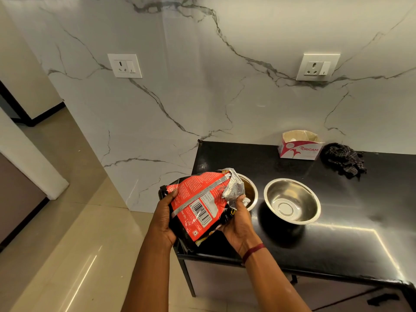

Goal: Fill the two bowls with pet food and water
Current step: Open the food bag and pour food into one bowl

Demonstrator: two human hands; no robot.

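A red and black pet food bag point(198, 203) is held tilted over the left end of the black counter point(337, 244), its torn silver top pointing toward the left steel bowl point(251, 190). That bowl is mostly hidden behind the bag; a brownish interior shows. My left hand point(165, 218) grips the bag's lower left side. My right hand point(238, 218) holds the bag near its crumpled opening. The right steel bowl point(292, 200) stands beside the first one, with nothing in it.
A white and red tissue box point(300, 145) sits at the back of the counter by the marble wall, with a dark checked cloth point(343, 159) to its right. Two wall sockets are above. Beige floor tiles lie left of the counter's edge.
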